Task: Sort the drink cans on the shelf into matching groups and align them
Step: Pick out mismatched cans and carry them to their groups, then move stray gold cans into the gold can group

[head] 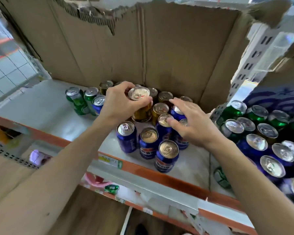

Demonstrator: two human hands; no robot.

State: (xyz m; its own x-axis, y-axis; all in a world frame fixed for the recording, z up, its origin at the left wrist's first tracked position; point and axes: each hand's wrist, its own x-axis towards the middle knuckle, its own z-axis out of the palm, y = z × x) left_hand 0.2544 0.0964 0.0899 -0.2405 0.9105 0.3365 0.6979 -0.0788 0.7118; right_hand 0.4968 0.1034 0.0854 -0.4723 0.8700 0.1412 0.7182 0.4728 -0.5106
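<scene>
Head view: we see the fingers (124, 86) and thumb of the left hand (119, 106) curled round the upper part of a gold can (142, 112), its silver top showing between them; whether the can stands on the shelf (46, 114) or is lifted off it we cannot tell. The right hand (192, 124) holds nothing, its fingers spread and relaxed over the blue cans (166, 156), with the thumb lying across one can top. Other gold cans (159, 110) crowd just beside and behind the held one, and the blue cans stand close in front of it towards the shelf edge. Well to the left of the left hand stand green cans (76, 102) with one blue among them. A torn cardboard sheet (159, 48) backs the shelf. Past a slotted upright (244, 68) on the right, mixed cans (261, 126), green and blue, fill the next bay.
</scene>
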